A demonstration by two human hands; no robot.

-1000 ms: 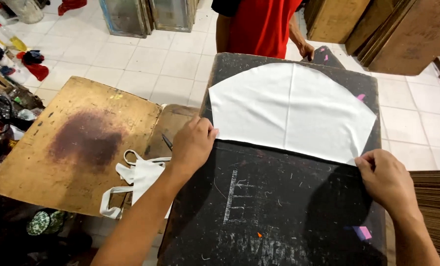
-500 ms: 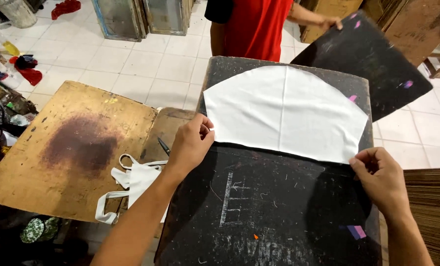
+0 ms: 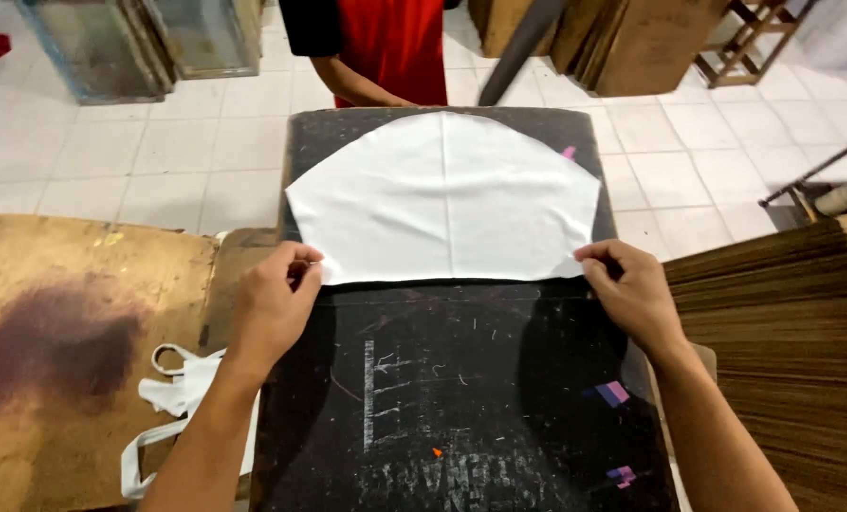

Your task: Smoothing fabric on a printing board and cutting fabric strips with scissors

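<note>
Both hands pinching the near corners of a white fabric piece on a black board.

Nearest the camera, small pink and purple stickers [image 3: 613, 393] and an orange fleck are showing on the scuffed black board [image 3: 461, 398], along with pale chalk-like markings. The left hand [image 3: 274, 305] is pinching the near left corner of the white fabric piece [image 3: 442, 199], fingers pressed together on it; the right hand [image 3: 632, 289] is pinching the near right corner likewise. The fabric is lying flat on the far half of the board, curved edge away. White cloth straps [image 3: 172, 408] are lying on the stained wooden board [image 3: 63, 341] at left. Stacked brown sheets [image 3: 784, 351] are sitting at right. Beyond, a person in a red top [image 3: 386, 47] is standing at the board's far edge on white tiles.
</note>
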